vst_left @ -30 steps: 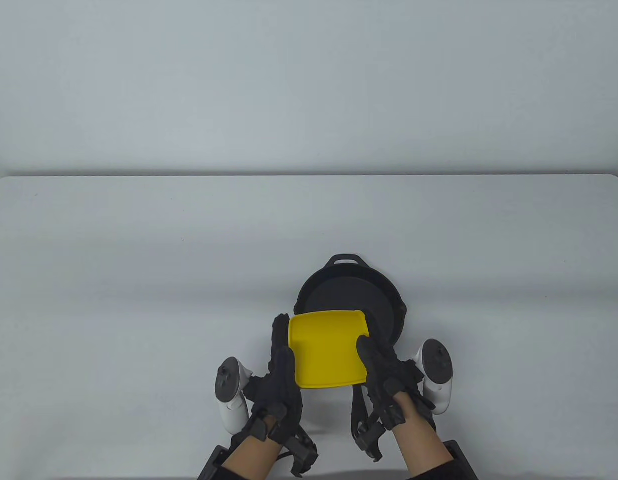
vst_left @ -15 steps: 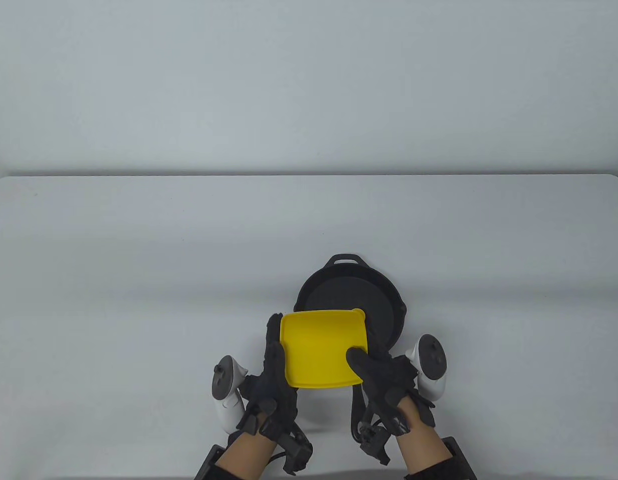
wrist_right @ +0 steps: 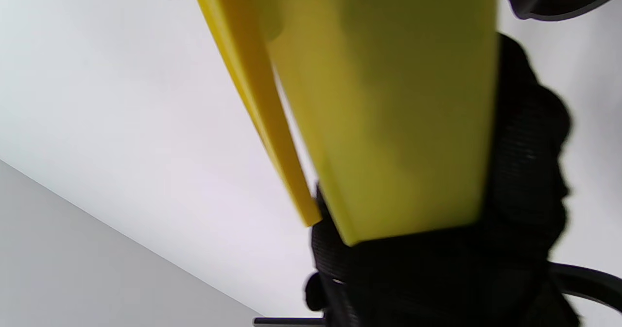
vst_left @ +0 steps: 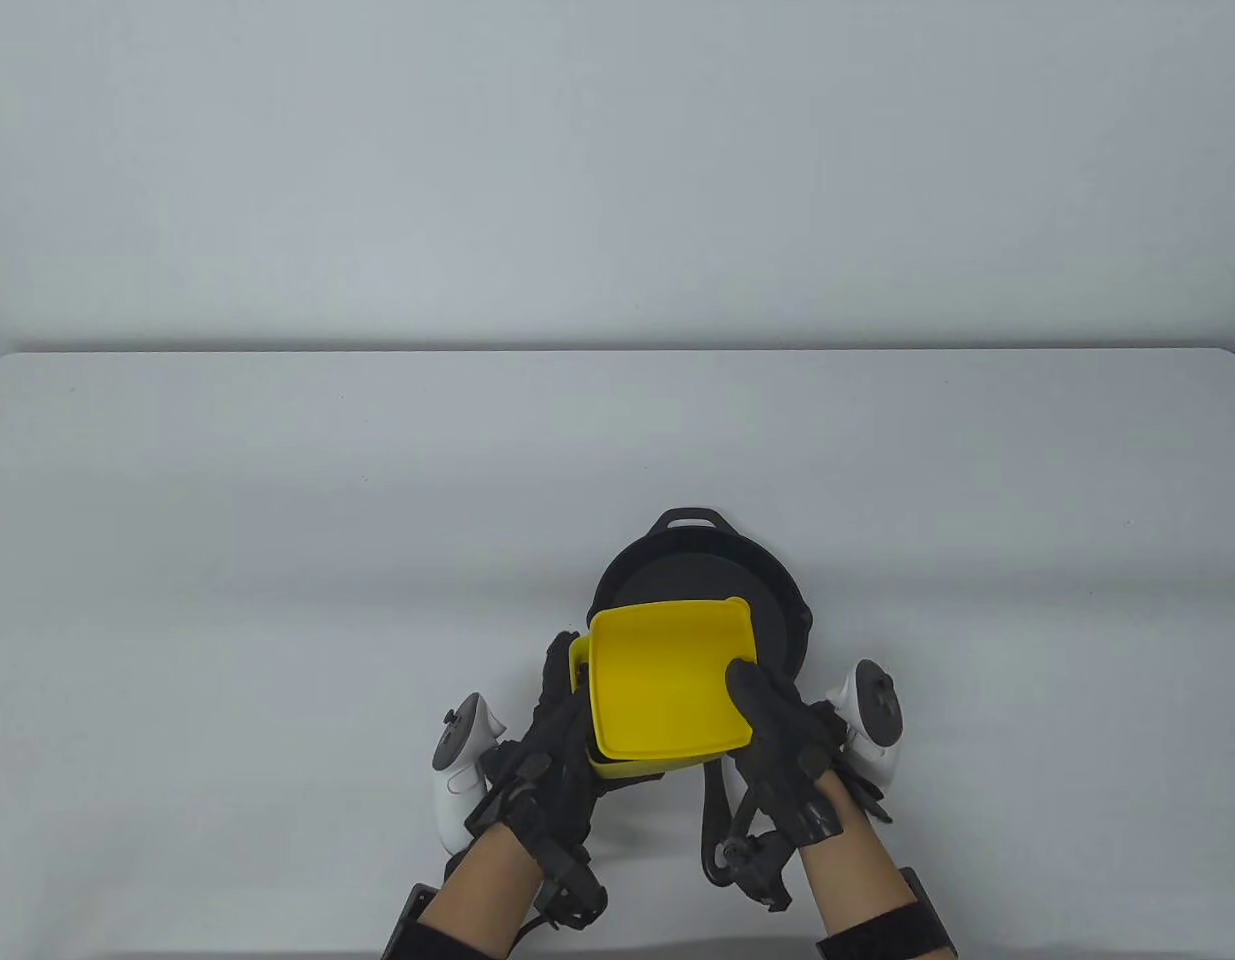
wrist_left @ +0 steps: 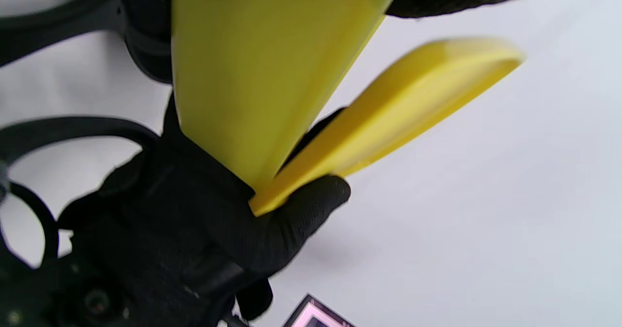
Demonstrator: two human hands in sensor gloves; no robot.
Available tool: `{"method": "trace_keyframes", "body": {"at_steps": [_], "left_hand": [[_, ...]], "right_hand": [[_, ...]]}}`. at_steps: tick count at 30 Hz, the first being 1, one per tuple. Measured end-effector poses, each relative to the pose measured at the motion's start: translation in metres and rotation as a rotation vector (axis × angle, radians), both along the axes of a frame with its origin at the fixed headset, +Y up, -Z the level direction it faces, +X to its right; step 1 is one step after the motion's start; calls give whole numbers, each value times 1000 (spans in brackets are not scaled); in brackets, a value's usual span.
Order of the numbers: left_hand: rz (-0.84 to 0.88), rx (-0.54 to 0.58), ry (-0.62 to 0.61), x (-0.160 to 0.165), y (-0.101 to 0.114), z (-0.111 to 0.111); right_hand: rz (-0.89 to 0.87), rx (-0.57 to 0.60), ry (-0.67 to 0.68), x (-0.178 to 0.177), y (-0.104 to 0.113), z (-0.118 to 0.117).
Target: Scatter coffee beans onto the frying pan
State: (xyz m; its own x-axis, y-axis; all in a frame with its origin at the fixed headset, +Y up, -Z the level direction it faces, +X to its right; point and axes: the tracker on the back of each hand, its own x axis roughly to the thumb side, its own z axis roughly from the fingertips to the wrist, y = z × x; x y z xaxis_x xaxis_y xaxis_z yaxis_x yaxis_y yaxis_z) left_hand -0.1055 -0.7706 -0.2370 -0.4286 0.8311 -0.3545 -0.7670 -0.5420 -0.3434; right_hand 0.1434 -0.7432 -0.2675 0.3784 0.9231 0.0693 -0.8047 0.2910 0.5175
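Observation:
A black frying pan (vst_left: 772,610) sits on the white table, its long handle (vst_left: 712,815) pointing toward me. In front of it my hands hold a yellow box above the table. My left hand (vst_left: 557,735) grips the box body (vst_left: 580,668) from its left side. My right hand (vst_left: 777,720) pinches the yellow lid (vst_left: 667,680) at its near right corner and holds it raised and tilted off the box. The left wrist view shows the body (wrist_left: 252,74) and the lid (wrist_left: 388,113) parted in a wedge. The right wrist view shows the lid (wrist_right: 252,98) beside the body (wrist_right: 388,98). No beans are visible.
The white table (vst_left: 277,550) spreads wide to the left, right and behind the pan. A small loop handle (vst_left: 689,520) sticks out of the pan's far rim. A grey wall stands behind the table.
The lid has come off the box: my right hand lifted it and shifted it right and toward the pan, and the box body now shows under its left edge. Both hands moved slightly right.

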Motion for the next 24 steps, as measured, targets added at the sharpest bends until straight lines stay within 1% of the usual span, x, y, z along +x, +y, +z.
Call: {"method": "trace_keyframes", "body": {"at_steps": [1,2,4,5,6,7,8,10,11,12,14,15,16,17,20,23,24], "left_hand": [[-15,-10,8,-1,0,1],[-41,-8,31,-4,0,1],[-91,8,66,-10,0,-1],[-119,16,89,-13,0,-1],[-137,22,105,-14,0,-2],[-159,32,128,-17,-2,-4],[-165,32,139,-17,-3,-4],[-163,19,169,-18,-6,-4],[-156,16,172,-18,-7,-4],[-153,16,170,-18,-7,-4],[-154,16,171,-18,-8,-3],[-160,20,172,-17,-8,-2],[-169,24,171,-16,-8,-1],[-174,23,170,-16,-9,0],[-177,11,167,-15,-9,1],[-164,5,164,-14,-9,1],[-162,5,163,-14,-8,1]], "right_hand": [[-26,0,-20,5,3,-1],[-48,13,-91,17,8,-3],[-30,75,-244,42,17,-4],[1,116,-343,59,25,-4],[38,141,-401,68,28,-3],[128,167,-518,84,37,1],[204,169,-603,93,41,5],[548,200,-864,116,51,15],[677,185,-923,123,52,17],[814,142,-948,130,49,18],[919,59,-966,139,39,18],[939,29,-1022,143,34,19],[957,-28,-1104,149,26,20],[963,-63,-1103,153,21,19],[968,-219,-1035,166,1,17],[915,-299,-992,172,-9,15],[940,-307,-1001,174,-11,14]]}}
